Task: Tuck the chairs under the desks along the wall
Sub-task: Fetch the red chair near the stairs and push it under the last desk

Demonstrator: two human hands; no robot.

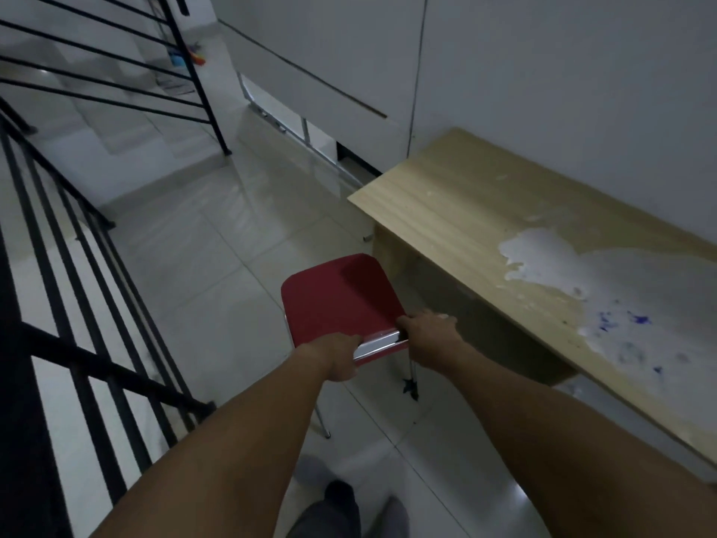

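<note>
A red chair (335, 300) with metal legs stands on the tiled floor, just left of a light wooden desk (477, 211) that runs along the white wall. My left hand (337, 357) grips the left end of the chair's backrest, where a chrome bar shows. On the right end of that backrest my right hand (430, 335) is closed. The seat's far right corner lies close to the desk's left side panel. White peeled patches and blue stains mark the desk top.
A black metal stair railing (77, 289) runs along the left, with stairs going down behind it. A white board (310, 67) leans against the wall beyond the desk, over metal frame legs. My feet show at the bottom.
</note>
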